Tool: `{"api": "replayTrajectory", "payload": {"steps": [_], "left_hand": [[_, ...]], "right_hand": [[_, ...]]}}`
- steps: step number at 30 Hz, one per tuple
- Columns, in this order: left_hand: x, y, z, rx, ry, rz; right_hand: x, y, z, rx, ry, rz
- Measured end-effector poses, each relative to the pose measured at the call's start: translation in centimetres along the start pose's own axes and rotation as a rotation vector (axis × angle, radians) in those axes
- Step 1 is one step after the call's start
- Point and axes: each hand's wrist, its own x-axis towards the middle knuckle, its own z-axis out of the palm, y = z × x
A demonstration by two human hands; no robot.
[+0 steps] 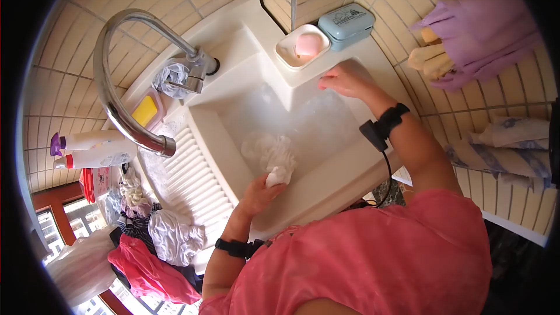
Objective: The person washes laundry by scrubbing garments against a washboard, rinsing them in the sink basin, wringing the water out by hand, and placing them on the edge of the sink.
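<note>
My left hand (pixel 258 193) is closed on a white cloth (pixel 274 157), gripping its lower end at the near side of the white sink basin (pixel 326 184); the rest of the cloth lies in the soapy water. My right hand (pixel 345 79) rests flat on the far rim of the basin and holds nothing. It lies just below a white soap dish (pixel 289 57) with a pink soap bar (pixel 308 44). Both wrists wear black bands.
A chrome faucet (pixel 114 87) arches over the ribbed washboard (pixel 195 175) on the left. A blue soap box (pixel 347 21) stands beside the dish, and a yellow bar (pixel 144 111) and spray bottles (pixel 87 150) are at left. Piled laundry (pixel 154 239) lies lower left. Purple cloth (pixel 481 32) hangs on the tiled wall.
</note>
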Motion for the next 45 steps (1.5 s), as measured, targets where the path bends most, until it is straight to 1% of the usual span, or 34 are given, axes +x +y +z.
{"api": "replayTrajectory", "payload": {"steps": [1, 2, 3, 5, 6, 7, 9, 11, 12, 13, 14, 15, 16, 17, 19, 21, 23, 24, 26, 27, 29, 30, 32, 33, 34, 35, 37, 38, 40, 41, 42, 43, 44, 45], "left_hand": [[0.1, -0.1, 0.1, 0.001, 0.004, 0.001], [0.2, 0.0, 0.1, 0.003, 0.01, 0.004], [0.5, -0.1, 0.2, 0.008, 0.015, 0.001], [0.7, -0.6, 0.3, -0.014, 0.069, 0.021], [0.7, -0.8, 0.2, -0.014, 0.072, 0.011], [0.8, -0.9, 0.2, -0.125, 0.082, 0.012], [0.8, -1.0, 0.0, -0.241, 0.098, 0.01], [0.8, -1.1, 0.1, -0.232, 0.17, 0.094], [0.8, -0.9, -0.1, -0.24, 0.178, 0.099], [0.5, -0.6, -0.3, -0.134, 0.211, 0.116], [0.1, -0.2, -0.5, -0.029, 0.245, 0.127], [-0.5, 0.6, -0.8, -0.044, 0.264, 0.124], [-1.1, 1.9, -1.3, 0.045, 0.295, 0.198], [-1.6, 3.0, -1.8, 0.133, 0.326, 0.267], [-2.0, 4.3, -3.5, 0.035, 0.389, 0.512], [-5.4, 9.1, -5.0, -0.032, 0.466, 0.522], [-8.1, 12.5, -5.8, -0.03, 0.462, 0.661], [-9.1, 13.8, -6.1, -0.035, 0.45, 0.678], [-9.9, 15.4, -6.7, -0.06, 0.405, 0.707], [-9.4, 15.3, -6.8, -0.062, 0.416, 0.709], [-7.1, 14.1, -6.8, -0.254, 0.35, 0.527], [-5.1, 12.6, -6.7, -0.326, 0.367, 0.439], [1.3, 7.1, -6.7, -0.354, 0.478, 0.338], [4.0, 4.6, -6.6, -0.207, 0.583, 0.267], [4.6, 4.3, -6.2, 0.036, 0.626, 0.145], [6.2, 2.8, -6.0, 0.039, 0.636, 0.146], [10.0, -0.8, -6.0, 0.234, 0.703, 0.127], [10.7, -1.1, -5.8, 0.241, 0.713, 0.127], [12.2, -1.8, -5.5, 0.133, 0.679, -0.018], [13.7, -3.2, -5.7, 0.141, 0.686, -0.02], [16.0, -5.8, -5.7, -0.02, 0.681, -0.105], [16.6, -6.1, -5.7, -0.1, 0.673, -0.14], [17.1, -6.4, -5.7, -0.181, 0.667, -0.175], [17.6, -6.6, -5.6, -0.261, 0.665, -0.211]], "right_hand": [[0.4, 1.0, 0.5, -0.007, 0.011, 0.019], [1.2, 1.9, 2.5, -0.145, -0.064, 0.121], [2.1, 3.5, 4.9, -0.139, -0.064, 0.117], [3.0, 5.6, 9.4, -0.406, -0.062, 0.115], [2.1, 5.0, 11.0, -0.463, -0.116, 0.105], [1.2, 4.2, 12.6, -0.524, -0.17, 0.093], [0.2, -2.3, 12.3, -0.576, -0.597, -0.011], [0.9, -5.2, 13.9, -0.491, -0.749, 0.094], [0.9, -4.3, 15.3, -0.358, -0.62, -0.093], [0.4, -4.6, 16.1, -0.221, -0.495, -0.278], [-0.5, -4.7, 16.7, -0.229, -0.511, -0.29], [-2.0, -7.4, 15.3, -0.031, -0.476, -0.43], [-3.2, -9.9, 13.8, 0.171, -0.44, -0.564], [-3.6, -11.6, 13.0, 0.168, -0.463, -0.578], [-4.8, -14.8, 11.5, 0.178, -0.687, -0.183], [-7.9, -20.2, 6.8, 0.18, -0.666, -0.262], [-9.6, -22.6, 5.4, 0.501, -0.629, -0.283], [-10.2, -23.7, 4.7, 0.495, -0.644, -0.289], [-11.1, -25.3, 3.8, 0.865, -0.494, -0.362], [-10.7, -24.9, 3.9, 0.86, -0.503, -0.368], [-8.3, -22.4, 4.9, 0.738, -0.304, -0.272], [-6.7, -20.3, 6.0, 0.743, -0.276, -0.195], [-2.6, -14.8, 9.3, 0.385, -0.141, -0.111], [-1.3, -12.7, 11.3, 0.246, -0.044, -0.144], [0.2, -10.7, 13.2, 0.109, 0.053, -0.178], [1.8, -8.2, 15.7, 0.112, 0.051, -0.189], [4.2, -4.8, 19.3, -0.283, 0.274, -0.299], [3.8, -5.0, 20.1, -0.275, 0.277, -0.307], [2.3, -6.0, 22.2, -0.705, 0.043, -0.276], [2.5, -6.3, 22.2, -0.696, 0.048, -0.281], [2.5, -6.8, 21.5, -0.611, -0.038, -0.296], [2.6, -6.7, 20.9, -0.53, -0.126, -0.31], [5.2, -1.4, 24.0, -0.423, 0.041, -0.423], [6.0, -1.7, 23.8, -0.426, 0.04, -0.427]]}}
